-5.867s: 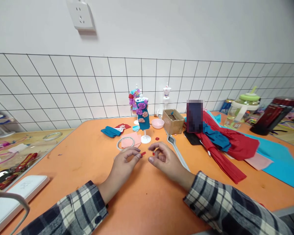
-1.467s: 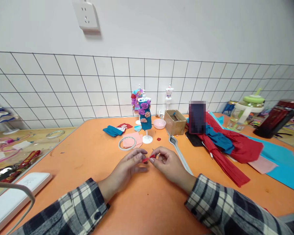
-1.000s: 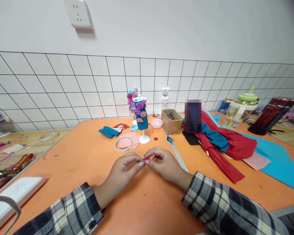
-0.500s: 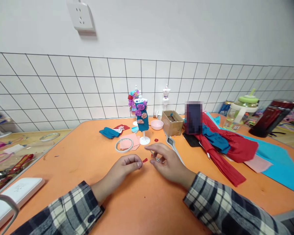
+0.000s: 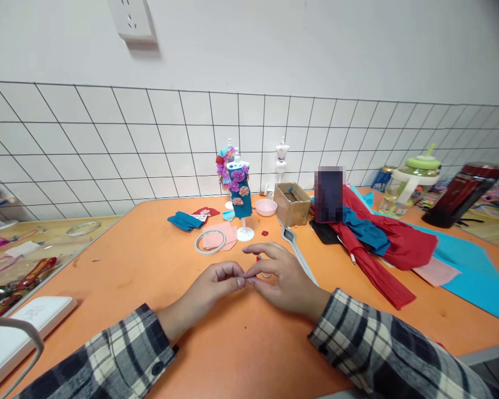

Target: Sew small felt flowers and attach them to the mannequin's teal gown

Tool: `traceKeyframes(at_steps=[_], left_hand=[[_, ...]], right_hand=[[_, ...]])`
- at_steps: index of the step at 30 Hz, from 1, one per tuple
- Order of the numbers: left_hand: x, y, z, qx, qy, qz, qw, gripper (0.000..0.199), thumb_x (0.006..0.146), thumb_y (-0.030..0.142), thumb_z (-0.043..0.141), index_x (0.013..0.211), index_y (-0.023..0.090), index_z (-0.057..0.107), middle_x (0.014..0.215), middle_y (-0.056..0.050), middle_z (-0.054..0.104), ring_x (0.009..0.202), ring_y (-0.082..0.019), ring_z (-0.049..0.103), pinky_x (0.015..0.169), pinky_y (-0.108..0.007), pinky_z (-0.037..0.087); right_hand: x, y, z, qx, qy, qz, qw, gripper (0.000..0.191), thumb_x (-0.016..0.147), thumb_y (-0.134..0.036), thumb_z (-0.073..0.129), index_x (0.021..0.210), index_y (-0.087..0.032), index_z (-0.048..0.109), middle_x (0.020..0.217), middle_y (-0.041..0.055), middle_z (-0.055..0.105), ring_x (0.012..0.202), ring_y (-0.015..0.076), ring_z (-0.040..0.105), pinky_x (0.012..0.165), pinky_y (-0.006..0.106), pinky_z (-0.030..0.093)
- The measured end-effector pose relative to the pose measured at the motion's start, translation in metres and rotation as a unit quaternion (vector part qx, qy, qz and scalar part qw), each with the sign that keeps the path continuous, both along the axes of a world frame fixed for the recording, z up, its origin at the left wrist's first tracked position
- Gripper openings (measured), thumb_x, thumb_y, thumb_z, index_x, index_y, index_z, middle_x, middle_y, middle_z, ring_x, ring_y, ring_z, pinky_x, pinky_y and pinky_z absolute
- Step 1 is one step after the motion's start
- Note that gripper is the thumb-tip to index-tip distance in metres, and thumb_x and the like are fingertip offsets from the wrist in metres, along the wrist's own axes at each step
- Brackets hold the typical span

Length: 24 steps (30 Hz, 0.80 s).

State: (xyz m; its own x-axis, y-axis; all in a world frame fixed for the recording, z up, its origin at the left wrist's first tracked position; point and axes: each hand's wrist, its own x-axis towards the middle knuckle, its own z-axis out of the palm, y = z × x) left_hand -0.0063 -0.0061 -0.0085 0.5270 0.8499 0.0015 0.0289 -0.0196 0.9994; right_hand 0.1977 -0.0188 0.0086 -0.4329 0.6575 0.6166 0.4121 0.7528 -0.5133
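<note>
My left hand (image 5: 217, 284) pinches a small red paper piece, now almost wholly covered by fingertips. Meeting it thumb to thumb, my right hand (image 5: 280, 280) pinches at the same spot, its index finger stretched out above. Between the right fingers shows a bit of a thin metal ring (image 5: 266, 275), whose kind I cannot make out, and a speck of red. Beyond the hands stands a small dress form (image 5: 242, 206) in blue paper with purple and peach flowers. A small red flower (image 5: 265, 233) lies beside its white base.
Behind the hands are a tape roll (image 5: 198, 247), pink paper sheets (image 5: 230, 237), blue folded paper (image 5: 185, 221), a pink bowl (image 5: 266, 208) and a cardboard box (image 5: 295, 210). Red paper (image 5: 416, 246) and a dark flask (image 5: 461, 197) occupy the right. A white power bank (image 5: 45, 316) lies left.
My right hand has moved left, and its thumb and fingers have closed against the left fingertips. The red piece that stuck out of the left hand is now covered. The view has tilted slightly.
</note>
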Motion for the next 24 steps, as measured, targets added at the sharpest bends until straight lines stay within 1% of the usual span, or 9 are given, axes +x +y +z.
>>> traceKeyframes(at_steps=[2,5,7,9,11,13,16,19,24], left_hand=[[0.001,0.000,0.001,0.027,0.019,0.011,0.999,0.021,0.079,0.037,0.067,0.078,0.016,0.065,0.077,-0.002,0.060,0.076,-0.016,0.051,0.072,-0.026,0.039],[0.002,-0.002,0.004,0.031,0.028,0.006,0.999,0.023,0.079,0.039,0.066,0.078,0.016,0.065,0.075,-0.001,0.059,0.074,-0.015,0.051,0.070,-0.026,0.039],[0.004,-0.004,0.007,0.053,0.052,0.002,0.997,0.023,0.079,0.039,0.065,0.077,0.016,0.065,0.075,-0.002,0.061,0.074,-0.016,0.052,0.071,-0.026,0.040],[0.006,-0.007,0.011,0.110,0.103,0.013,0.988,0.021,0.079,0.037,0.065,0.075,0.016,0.065,0.077,-0.003,0.063,0.076,-0.017,0.055,0.072,-0.027,0.042],[0.007,-0.009,0.013,0.169,0.158,0.033,0.972,0.018,0.081,0.034,0.063,0.074,0.017,0.065,0.080,-0.004,0.066,0.078,-0.018,0.057,0.075,-0.028,0.043],[0.007,-0.009,0.014,0.208,0.191,0.049,0.958,0.017,0.082,0.033,0.062,0.075,0.018,0.066,0.081,-0.004,0.066,0.079,-0.019,0.058,0.077,-0.029,0.043],[0.005,-0.006,0.014,0.229,0.192,0.051,0.953,0.017,0.083,0.034,0.060,0.076,0.019,0.065,0.081,-0.004,0.066,0.080,-0.019,0.059,0.077,-0.029,0.043],[0.004,-0.005,0.014,0.222,0.183,0.045,0.957,0.020,0.085,0.035,0.057,0.077,0.019,0.064,0.081,-0.003,0.066,0.080,-0.019,0.059,0.077,-0.029,0.043],[0.005,-0.006,0.014,0.287,0.211,0.058,0.933,0.014,0.083,0.030,0.060,0.075,0.020,0.066,0.078,-0.004,0.065,0.077,-0.019,0.057,0.073,-0.028,0.041]], right_hand=[[-0.003,0.001,-0.001,-0.080,0.050,0.001,0.996,0.009,0.078,-0.017,0.066,0.081,-0.024,0.071,0.118,0.0053,0.063,0.106,0.0205,0.058,0.092,0.038,0.045],[-0.006,0.004,-0.004,-0.218,0.098,0.019,0.971,0.005,0.076,-0.018,0.065,0.078,-0.021,0.068,0.096,0.0051,0.067,0.090,0.0175,0.061,0.083,0.034,0.047],[-0.007,0.007,-0.006,-0.327,0.149,0.057,0.931,0.008,0.073,-0.021,0.067,0.080,-0.019,0.063,0.082,0.0022,0.067,0.078,0.0147,0.061,0.075,0.031,0.048],[-0.006,0.009,-0.009,-0.423,0.208,0.096,0.877,0.024,0.067,-0.021,0.073,0.083,-0.019,0.055,0.078,-0.0011,0.065,0.072,0.0120,0.059,0.071,0.027,0.046],[-0.004,0.011,-0.011,-0.477,0.245,0.118,0.836,0.036,0.061,-0.020,0.077,0.084,-0.019,0.050,0.077,-0.0030,0.064,0.070,0.0103,0.058,0.070,0.025,0.045],[-0.003,0.011,-0.011,-0.499,0.265,0.123,0.816,0.036,0.061,-0.021,0.078,0.083,-0.019,0.050,0.079,-0.0020,0.064,0.070,0.0098,0.058,0.070,0.024,0.045],[0.000,0.010,-0.010,-0.518,0.292,0.129,0.794,0.029,0.067,-0.028,0.076,0.088,-0.019,0.059,0.096,0.0026,0.062,0.081,0.0121,0.059,0.071,0.025,0.048],[0.001,0.010,-0.009,-0.516,0.277,0.116,0.802,0.027,0.074,-0.038,0.070,0.092,-0.019,0.065,0.097,0.0039,0.060,0.083,0.0128,0.058,0.065,0.022,0.049],[-0.002,0.012,-0.013,-0.474,0.149,0.068,0.865,0.026,0.074,-0.040,0.069,0.082,-0.016,0.066,0.072,0.0003,0.057,0.061,0.0095,0.051,0.048,0.019,0.046]])
